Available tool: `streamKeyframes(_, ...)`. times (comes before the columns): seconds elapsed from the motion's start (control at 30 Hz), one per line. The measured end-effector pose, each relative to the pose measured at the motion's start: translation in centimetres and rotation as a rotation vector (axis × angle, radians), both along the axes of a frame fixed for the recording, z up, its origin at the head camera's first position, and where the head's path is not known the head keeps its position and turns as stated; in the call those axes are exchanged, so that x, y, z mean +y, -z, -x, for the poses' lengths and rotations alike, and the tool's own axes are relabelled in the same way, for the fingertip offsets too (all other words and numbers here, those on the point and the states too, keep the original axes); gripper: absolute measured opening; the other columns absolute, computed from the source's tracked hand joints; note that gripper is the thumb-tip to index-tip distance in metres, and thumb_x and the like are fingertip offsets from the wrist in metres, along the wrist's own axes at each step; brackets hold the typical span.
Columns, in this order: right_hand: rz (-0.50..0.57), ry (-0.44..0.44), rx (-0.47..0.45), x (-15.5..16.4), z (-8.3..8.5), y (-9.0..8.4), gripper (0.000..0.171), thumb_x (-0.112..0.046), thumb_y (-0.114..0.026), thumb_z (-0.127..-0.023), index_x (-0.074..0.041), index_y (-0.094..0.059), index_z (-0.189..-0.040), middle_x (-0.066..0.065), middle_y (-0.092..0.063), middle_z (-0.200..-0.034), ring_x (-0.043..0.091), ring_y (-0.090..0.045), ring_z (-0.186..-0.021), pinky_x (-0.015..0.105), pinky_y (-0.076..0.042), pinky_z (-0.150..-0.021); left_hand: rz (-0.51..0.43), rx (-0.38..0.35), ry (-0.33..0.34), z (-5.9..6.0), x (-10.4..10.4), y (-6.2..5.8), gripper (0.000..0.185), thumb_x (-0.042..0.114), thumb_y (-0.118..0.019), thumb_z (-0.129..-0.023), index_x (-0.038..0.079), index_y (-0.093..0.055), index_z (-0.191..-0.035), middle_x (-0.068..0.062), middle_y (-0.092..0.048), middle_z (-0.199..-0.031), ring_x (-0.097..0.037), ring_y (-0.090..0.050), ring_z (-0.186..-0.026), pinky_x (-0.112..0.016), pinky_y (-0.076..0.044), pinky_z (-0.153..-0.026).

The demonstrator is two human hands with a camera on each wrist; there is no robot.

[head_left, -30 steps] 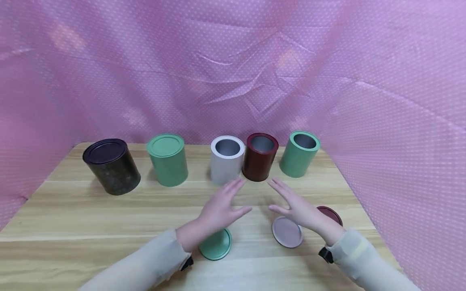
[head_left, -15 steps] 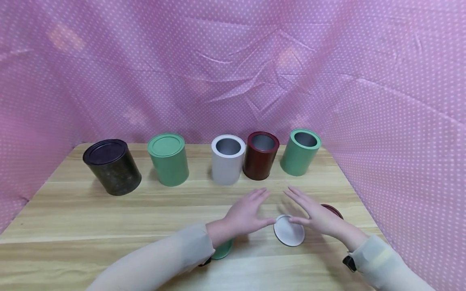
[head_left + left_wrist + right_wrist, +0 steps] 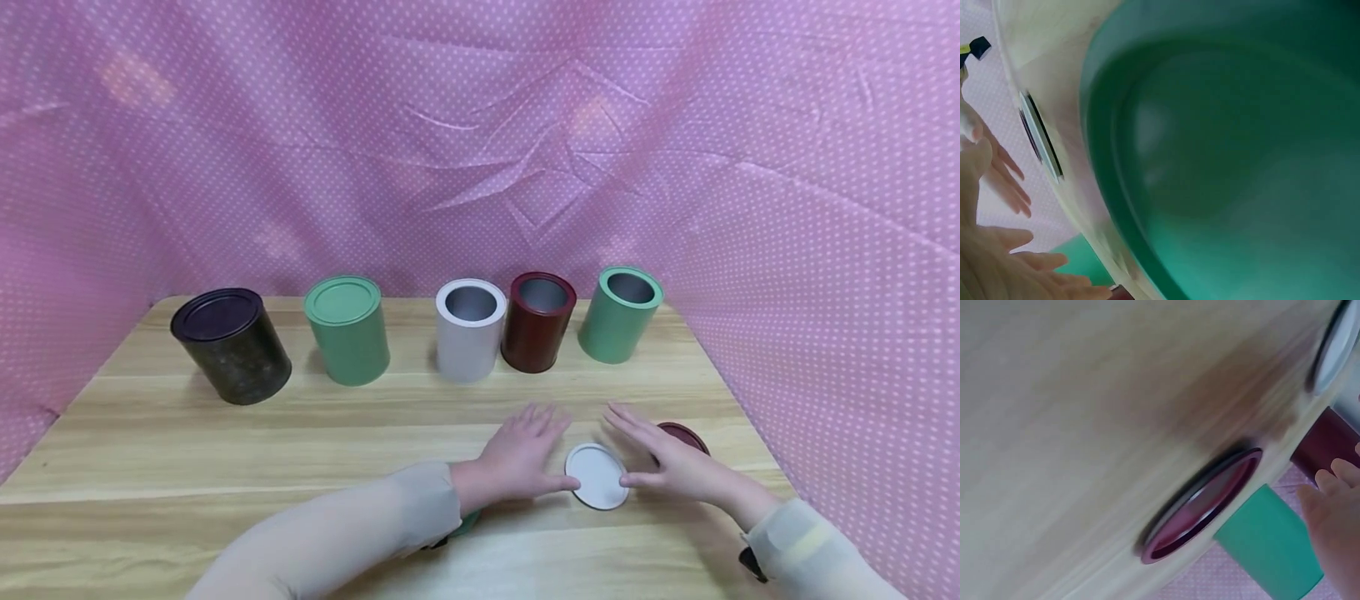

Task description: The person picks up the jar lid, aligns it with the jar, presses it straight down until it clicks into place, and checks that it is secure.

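A white round lid (image 3: 597, 475) lies flat on the wooden table between two hands. The left hand (image 3: 521, 458) is at its left side, fingers spread forward and thumb tip right at the rim. From the right, the right hand (image 3: 675, 467) reaches in with straight fingers, its thumb tip at the opposite rim. Behind that hand a dark red lid (image 3: 684, 435) is partly covered. A green lid (image 3: 1229, 156) fills much of the left wrist view; the left forearm hides most of it in the head view.
At the back stand an uncovered white can (image 3: 465, 350), a dark red can (image 3: 534, 342) and a green can (image 3: 617, 333), all showing grey insides. Further left are a lidded green can (image 3: 351, 342) and a lidded black can (image 3: 240, 358). Pink dotted cloth (image 3: 480, 150) hangs around the table.
Both hands have moved right and nearer the body, from in front of the cans to either side of the white lid. The cans and lids stay in place.
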State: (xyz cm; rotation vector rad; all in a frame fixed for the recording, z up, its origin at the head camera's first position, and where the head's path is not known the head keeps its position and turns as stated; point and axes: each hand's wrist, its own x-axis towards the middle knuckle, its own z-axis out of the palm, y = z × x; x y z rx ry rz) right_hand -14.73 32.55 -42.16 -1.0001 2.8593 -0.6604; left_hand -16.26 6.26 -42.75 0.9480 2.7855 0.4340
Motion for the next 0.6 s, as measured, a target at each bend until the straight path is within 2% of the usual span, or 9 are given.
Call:
streamKeyframes(0.03,0.002,-0.003,-0.015,0.2,-0.1,0.1,0.079,-0.037,-0.074,-0.083,-0.004,-0.040,-0.147,0.023,-0.035,-0.152,0.039,-0.035,-0.138,0.022,-0.026,-0.112,0.011,-0.016,0.002,0.0,0.1,0.1,0.086,0.065,-0.059,-0.085,0.021,-0.030,-0.153,-0.011,-0.025,-0.159,-0.036,-0.022,-0.147,-0.051,-0.027,-0.117)
streamKeyframes(0.07,0.004,-0.010,-0.030,0.3,-0.1,0.2,0.079,-0.037,-0.074,-0.083,-0.004,-0.040,-0.147,0.024,-0.034,-0.152,0.041,-0.034,-0.138,0.027,-0.028,-0.113,0.022,-0.029,0.004,-0.1,0.2,0.1,0.087,0.066,-0.058,-0.085,0.022,-0.029,-0.153,-0.012,-0.023,-0.160,-0.037,-0.020,-0.147,-0.053,-0.026,-0.117)
streamKeyframes(0.1,0.005,-0.015,-0.042,0.4,-0.2,0.3,0.080,-0.038,-0.074,-0.083,-0.005,-0.039,-0.147,0.024,-0.033,-0.152,0.037,-0.031,-0.141,0.030,-0.027,-0.114,0.032,-0.041,0.005,-0.1,0.2,0.2,0.087,0.067,-0.057,-0.084,0.023,-0.028,-0.154,-0.011,-0.022,-0.161,-0.037,-0.019,-0.147,-0.053,-0.026,-0.117)
streamKeyframes(0.27,0.046,-0.047,-0.108,0.9,-0.4,0.7,0.086,-0.042,-0.075,-0.080,-0.004,-0.037,-0.148,0.026,-0.031,-0.153,0.008,-0.013,-0.147,0.015,-0.013,-0.114,0.076,-0.069,0.002,-0.2,0.7,0.2,0.093,0.071,-0.057,-0.082,0.024,-0.024,-0.155,-0.011,-0.019,-0.161,-0.037,-0.014,-0.148,-0.054,-0.025,-0.117)
streamKeyframes(0.3,0.052,-0.055,-0.121,1.1,-0.4,0.9,0.088,-0.043,-0.075,-0.079,-0.004,-0.036,-0.148,0.026,-0.030,-0.153,0.002,-0.010,-0.145,0.007,-0.007,-0.109,0.088,-0.067,0.004,-0.1,0.7,0.3,0.094,0.072,-0.057,-0.081,0.024,-0.024,-0.155,-0.011,-0.019,-0.162,-0.037,-0.014,-0.148,-0.054,-0.025,-0.117)
streamKeyframes(0.37,0.050,-0.073,-0.146,1.3,-0.4,1.2,0.093,-0.044,-0.076,-0.078,-0.001,-0.034,-0.148,0.028,-0.028,-0.153,0.003,-0.009,-0.146,0.002,-0.003,-0.105,0.112,-0.068,0.006,-0.1,0.9,0.4,0.097,0.073,-0.058,-0.079,0.024,-0.023,-0.155,-0.011,-0.017,-0.162,-0.038,-0.013,-0.148,-0.054,-0.025,-0.117)
streamKeyframes(0.47,0.023,-0.088,-0.160,1.5,-0.4,1.5,0.097,-0.047,-0.075,-0.077,0.000,-0.032,-0.149,0.029,-0.025,-0.154,0.009,-0.010,-0.147,0.002,-0.003,-0.105,0.135,-0.076,0.012,-0.2,1.1,0.6,0.100,0.074,-0.060,-0.077,0.024,-0.021,-0.155,-0.011,-0.016,-0.162,-0.039,-0.013,-0.148,-0.056,-0.025,-0.116)
streamKeyframes(0.6,-0.024,-0.066,-0.168,1.3,-0.4,1.6,0.098,-0.051,-0.074,-0.076,0.000,-0.032,-0.149,0.025,-0.026,-0.155,0.028,-0.020,-0.147,0.007,-0.007,-0.109,0.144,-0.101,0.020,-0.3,1.4,0.7,0.102,0.073,-0.062,-0.076,0.024,-0.021,-0.155,-0.012,-0.014,-0.162,-0.040,-0.010,-0.148,-0.059,-0.022,-0.116)
